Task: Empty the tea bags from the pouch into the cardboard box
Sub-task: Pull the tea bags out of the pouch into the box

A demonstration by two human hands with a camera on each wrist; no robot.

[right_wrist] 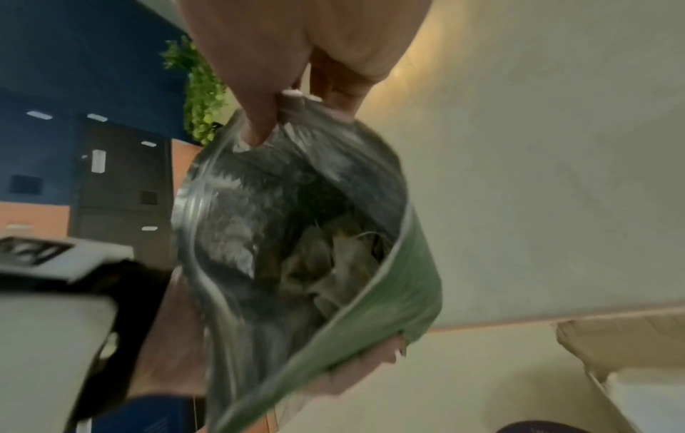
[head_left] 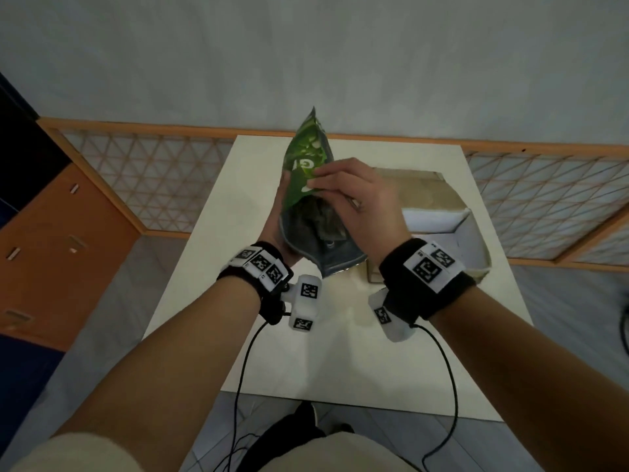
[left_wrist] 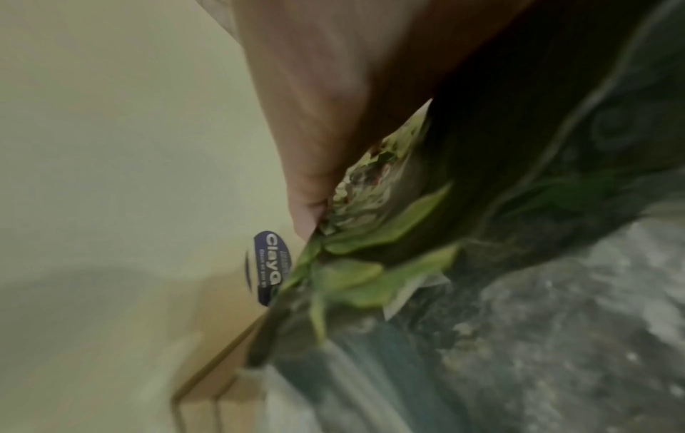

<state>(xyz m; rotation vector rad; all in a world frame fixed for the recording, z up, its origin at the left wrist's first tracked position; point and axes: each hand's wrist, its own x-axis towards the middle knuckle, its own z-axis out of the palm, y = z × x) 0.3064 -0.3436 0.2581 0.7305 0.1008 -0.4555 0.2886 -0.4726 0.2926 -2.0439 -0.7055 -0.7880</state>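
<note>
Step in hand: the green pouch [head_left: 308,185] is held up at the middle of the head view with its mouth pulled open toward the person; I judge that the opening is being made ready and the emptying has not yet begun.
Left hand [head_left: 277,229]: it grasps the pouch from the left side and from below, the fingers curled around the lower wall.
Right hand [head_left: 354,199]: in the right wrist view the thumb and fingers [right_wrist: 259,117] pinch the upper edge of the mouth and draw it apart from the other wall.
Tea bags [right_wrist: 326,263]: they lie deep inside the silver lining, still all in the pouch as far as I can see.
Cardboard box [head_left: 473,229]: it stands open on the white worktop [head_left: 218,267], at the right of the hands and partly behind the right wrist; its inside looks pale, and I cannot tell if anything is in it.
Next move calls for: carrying the pouch to the right over the box, then turning the mouth downward while it is kept wide, so the bags slide out and do not fall on the worktop.
</note>
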